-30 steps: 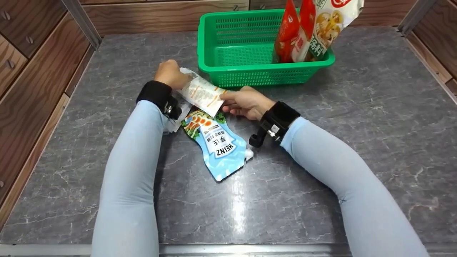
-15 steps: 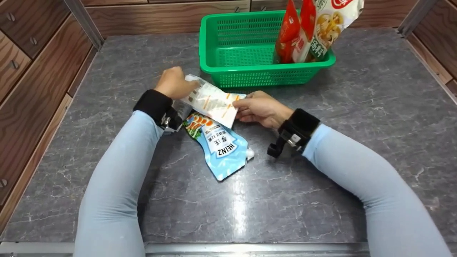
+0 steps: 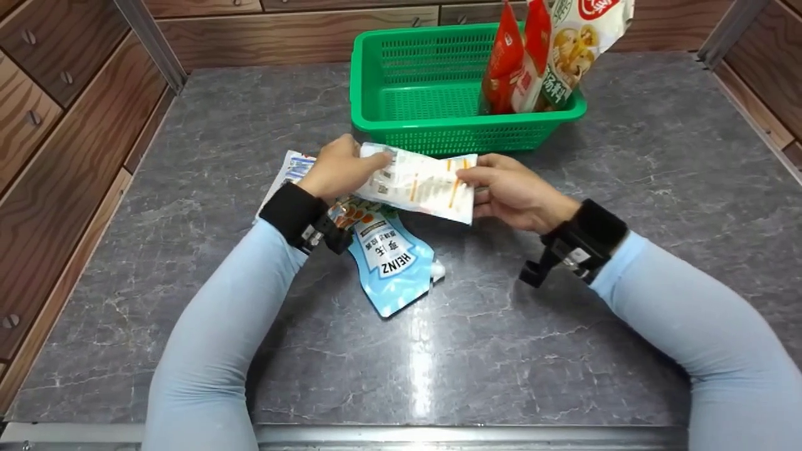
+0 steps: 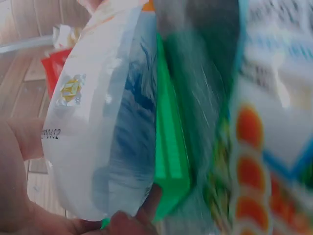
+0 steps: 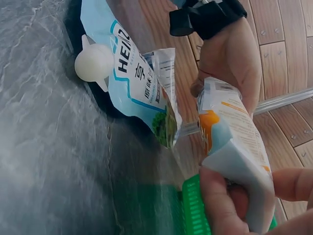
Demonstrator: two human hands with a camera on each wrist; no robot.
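A white packet with orange stripes and small print (image 3: 426, 181) is held up between both hands, just in front of the basket. My left hand (image 3: 341, 168) grips its left end, thumb on top. At the other end, my right hand (image 3: 517, 191) pinches the packet between thumb and fingers. Below it on the table lies a light blue Heinz pouch (image 3: 395, 266) with a white cap (image 5: 94, 62). Another white and blue packet (image 3: 297, 166) lies partly hidden under the left hand and wrist. The left wrist view is blurred but shows the held packet (image 4: 98, 112) close up.
A green plastic basket (image 3: 457, 134) stands at the back. Several upright food packets, red ones (image 3: 504, 69) and a white one (image 3: 573, 44), lean in its right end. Wood-patterned walls (image 3: 301, 41) border the grey marbled table (image 3: 489, 357) at the back and sides.
Both hands have carried the white packet to the right, the right hand farther, so it now lies more level. The packet under the left hand shows more. The Heinz pouch stays in place.
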